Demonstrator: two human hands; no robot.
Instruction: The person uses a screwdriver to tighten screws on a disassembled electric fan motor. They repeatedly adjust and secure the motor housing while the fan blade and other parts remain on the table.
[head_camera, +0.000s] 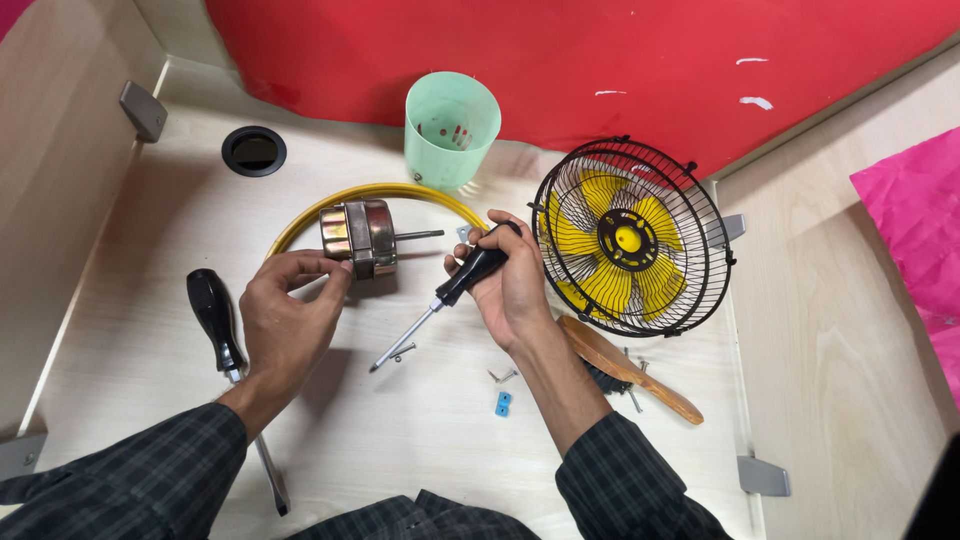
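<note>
The fan lies in pieces on the pale table (150, 330), so the stripping-down looks well advanced. The motor (360, 236), a squat metal body with its shaft pointing right, is already out and rests on the table inside the curve of a yellow hoop (400, 190). The left hand (285, 315) is closed lightly on the motor's near edge, fingertips pinching its rim. The right hand (510, 285) grips a screwdriver (440, 300) by its black handle, the blade slanting down and left with its tip just beside a loose screw (402, 350) on the table. The fan cage (632, 236), black wire with the yellow blades inside it, is set to the right, apart from the motor and seemingly intact. A second screwdriver (225, 345) lies untouched left of the left hand. More screws (503, 376) and a small blue clip (503, 402) lie near the right forearm, and a wooden handle (625, 365) rests below the cage. A green cup (452, 128) stands behind the hoop. Judging by this, the motor is freed; whether its own casing screws are out cannot be told, and the cage and blades seem not yet taken apart.
</note>
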